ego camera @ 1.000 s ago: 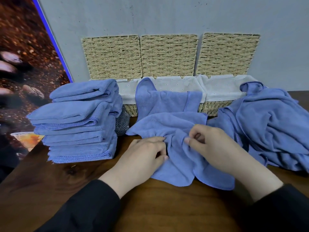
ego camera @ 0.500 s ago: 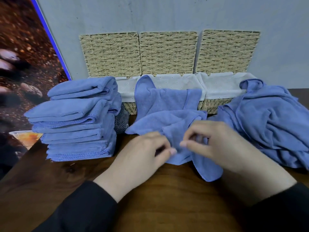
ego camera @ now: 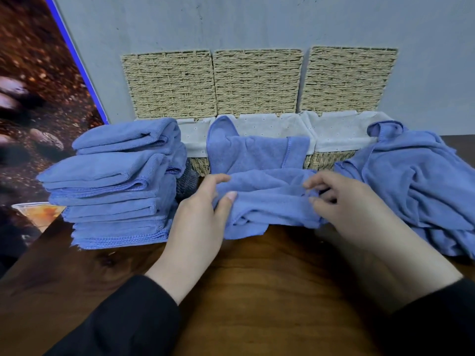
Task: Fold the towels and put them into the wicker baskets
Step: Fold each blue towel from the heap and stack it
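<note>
Towel in hand [ego camera: 270, 199]: blue, bunched, stretched sideways between both hands, low over the worktop [ego camera: 257, 278] just in front of the middle basket; lower edge sagging onto the wood.
Left hand [ego camera: 198, 227]: at the towel's left end, thumb on top, fingers [ego camera: 218, 179] curled behind the cloth, pinching it.
Right hand [ego camera: 352, 209]: at the towel's right end, fingers [ego camera: 317, 182] curled in, pinching a fold against the thumb.
Draped towel [ego camera: 257, 152]: blue, hanging over the front rim of the middle basket, one corner poking up, stitched hem showing at right.
Wicker baskets: three in a row against the wall, white liners folded over the rims; left one [ego camera: 196, 147] partly hidden by the stack, middle [ego camera: 267, 127], right [ego camera: 341, 134].
Lids: three woven panels [ego camera: 258, 80] standing upright behind the baskets, flat against the grey wall [ego camera: 257, 21].
Folded stack [ego camera: 115, 183]: blue towels piled neatly at left on the worktop, touching the left basket's side.
Loose heap [ego camera: 416, 181]: unfolded blue towels at right, crumpled, spilling up against the right basket.
Grey cloth [ego camera: 186, 182]: dark knitted bit tucked between stack and left basket; cannot tell what.
Sleeves [ego camera: 123, 322]: black, on both forearms.
Poster [ego camera: 33, 98]: brown blurred print with blue border, far left.
</note>
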Tool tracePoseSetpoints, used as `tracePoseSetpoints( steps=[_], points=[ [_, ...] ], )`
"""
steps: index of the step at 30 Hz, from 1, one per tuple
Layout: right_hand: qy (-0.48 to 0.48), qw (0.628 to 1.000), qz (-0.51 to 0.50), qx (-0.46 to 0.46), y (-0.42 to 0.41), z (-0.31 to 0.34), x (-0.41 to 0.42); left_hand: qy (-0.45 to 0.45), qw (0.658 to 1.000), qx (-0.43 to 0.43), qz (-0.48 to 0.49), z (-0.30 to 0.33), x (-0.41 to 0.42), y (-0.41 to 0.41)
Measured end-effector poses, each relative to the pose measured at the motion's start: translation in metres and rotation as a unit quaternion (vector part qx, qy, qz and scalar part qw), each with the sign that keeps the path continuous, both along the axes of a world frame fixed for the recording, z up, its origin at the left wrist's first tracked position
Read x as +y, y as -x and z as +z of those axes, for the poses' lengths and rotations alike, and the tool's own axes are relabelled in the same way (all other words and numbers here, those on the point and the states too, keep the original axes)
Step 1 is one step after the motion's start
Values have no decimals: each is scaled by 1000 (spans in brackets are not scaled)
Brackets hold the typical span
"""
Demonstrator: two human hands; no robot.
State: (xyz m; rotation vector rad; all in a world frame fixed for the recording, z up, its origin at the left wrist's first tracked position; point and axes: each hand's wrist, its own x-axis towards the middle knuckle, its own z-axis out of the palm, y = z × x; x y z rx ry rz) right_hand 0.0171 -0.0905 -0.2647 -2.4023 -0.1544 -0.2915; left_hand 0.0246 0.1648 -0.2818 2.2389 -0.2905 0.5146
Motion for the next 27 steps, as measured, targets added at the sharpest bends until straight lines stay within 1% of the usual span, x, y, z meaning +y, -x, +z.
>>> tracePoseSetpoints(
  steps=[1, 2, 3, 5, 6, 7, 8, 10, 11, 12, 14, 15, 17, 20, 21, 23, 25, 27],
  points=[
    [63, 998, -4, -7, 0, -2, 0, -42, 999, -13, 2, -1, 2, -2],
    [112, 993, 1, -34, -1, -4, 1, -85, 996, -39, 5, -3, 3, -4],
    [129, 989, 21, -63, -1, -4, 2, -115, 991, -64, -1, -4, 2, -5],
    [105, 988, 79, -75, 2, 0, 7, -113, 989, -88, -45, -5, 1, -5],
    [102, 987, 109, -60, 3, 2, 10, -108, 988, -74, -84, -5, 0, -4],
    [120, 983, 132, -31, 4, 1, 12, -124, 984, -41, -118, -5, -1, -2],
    [158, 977, 142, 11, 4, -1, 13, -161, 976, 1, -144, -7, -2, -1],
    [231, 960, 130, 91, 3, -6, 14, -251, 954, 50, -158, -13, -3, -1],
    [246, 957, 121, 98, 2, -8, 14, -275, 948, 55, -153, -15, -4, -3],
    [246, 960, 108, 84, 1, -10, 15, -280, 948, 50, -143, -16, -4, -5],
    [251, 965, 72, 24, 0, -10, 19, -275, 954, 19, -120, -18, -4, -8],
    [242, 969, 55, -1, 1, -9, 21, -267, 957, 2, -111, -20, -3, -10],
    [176, 984, 30, -20, 1, -10, 23, -237, 966, -27, -100, -20, -3, -12],
    [9, 999, 10, -37, 7, -8, 26, -149, 982, -67, -95, -20, -1, -14],
    [-41, 998, 7, -48, 9, -7, 28, -119, 985, -70, -103, -18, 0, -13],
    [-121, 992, -3, -43, 13, -6, 31, -94, 986, -64, -121, -14, 0, -7],
    [-162, 987, 0, -2, 17, -7, 33, -76, 988, -38, -125, -11, -1, 1],
    [-152, 988, 22, 29, 22, -10, 33, -46, 992, 8, -120, -9, -2, 9]
  ],
)
